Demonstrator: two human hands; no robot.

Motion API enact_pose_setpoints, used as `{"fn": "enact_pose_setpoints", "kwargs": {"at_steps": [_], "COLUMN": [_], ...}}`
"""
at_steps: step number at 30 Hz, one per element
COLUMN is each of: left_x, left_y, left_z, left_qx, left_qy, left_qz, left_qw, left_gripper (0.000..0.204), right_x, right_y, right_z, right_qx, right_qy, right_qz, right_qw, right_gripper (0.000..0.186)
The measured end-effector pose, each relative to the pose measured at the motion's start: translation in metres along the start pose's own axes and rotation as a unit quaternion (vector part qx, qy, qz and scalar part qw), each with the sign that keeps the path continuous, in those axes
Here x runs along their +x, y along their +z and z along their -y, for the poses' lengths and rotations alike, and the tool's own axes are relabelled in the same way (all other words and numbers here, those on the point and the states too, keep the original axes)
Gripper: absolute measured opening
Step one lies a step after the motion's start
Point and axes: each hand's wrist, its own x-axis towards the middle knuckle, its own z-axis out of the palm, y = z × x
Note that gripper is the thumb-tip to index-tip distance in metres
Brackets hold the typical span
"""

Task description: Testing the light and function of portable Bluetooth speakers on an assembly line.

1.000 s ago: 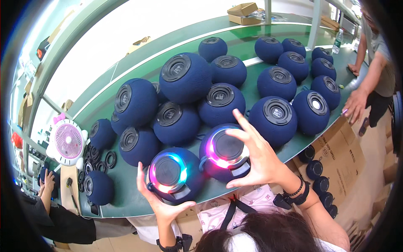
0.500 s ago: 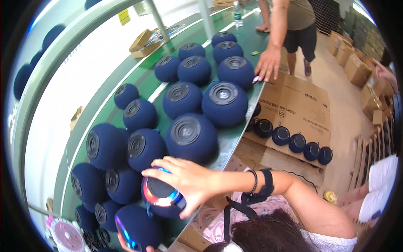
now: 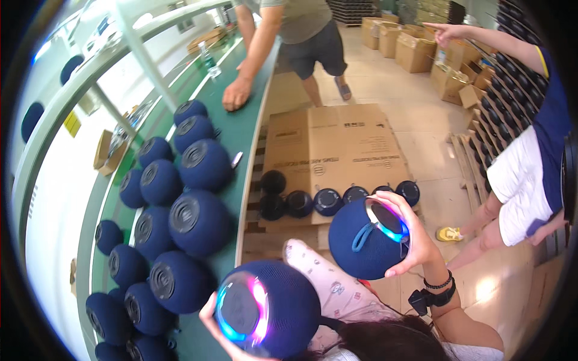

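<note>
In my left hand is a round navy-blue speaker, low at the table's near edge, its ring glowing blue and pink. My right hand grips a second navy speaker out past the table's right side; its ring is lit too, and a blue strap loop hangs from it. Fingers curl round each ball, with part of each hand hidden. Several more navy speakers stand in rows on the green table, the nearest large one just beyond my left hand's speaker. None of those show a lit ring.
Cardboard lies beyond the table's right edge, with a row of dark speakers along its near side. A co-worker's hand rests on the table at the far end. Another person points from the right. A metal frame rises at left.
My right hand has lifted its speaker off the table and moved right, over the floor side. The left hand's speaker has come up and right. My view has turned right.
</note>
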Motion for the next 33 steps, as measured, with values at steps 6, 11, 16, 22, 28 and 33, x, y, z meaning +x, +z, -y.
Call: {"fn": "enact_pose_setpoints", "kwargs": {"at_steps": [6,11,16,22,28,33], "left_x": [0.036,0.047,0.064,0.123,0.205,0.279], "left_y": [0.066,0.085,0.093,0.130,0.177,0.205], "left_z": [0.067,0.081,0.086,0.083,0.138,0.263], "left_qx": [-0.049,-0.064,-0.046,0.022,0.094,0.120], "left_qy": [0.019,0.002,0.009,0.126,0.162,0.134], "left_qz": [0.193,0.233,0.266,0.295,0.214,0.175], "left_qw": [0.980,0.970,0.963,0.947,0.959,0.968], "left_gripper": [0.129,0.122,0.122,0.119,0.108,0.100], "right_x": [-0.054,-0.088,-0.095,-0.046,0.043,0.122], "right_y": [-0.047,-0.061,-0.068,-0.075,-0.078,-0.071], "right_z": [-0.024,-0.035,-0.039,-0.032,-0.089,-0.230], "right_qx": [-0.053,-0.048,-0.051,-0.158,-0.274,-0.323], "right_qy": [0.063,0.097,0.096,0.081,0.073,0.080], "right_qz": [-0.093,-0.162,-0.180,-0.153,-0.124,-0.136], "right_qw": [0.992,0.981,0.978,0.972,0.951,0.933], "right_gripper": [0.130,0.133,0.131,0.125,0.114,0.114]}}
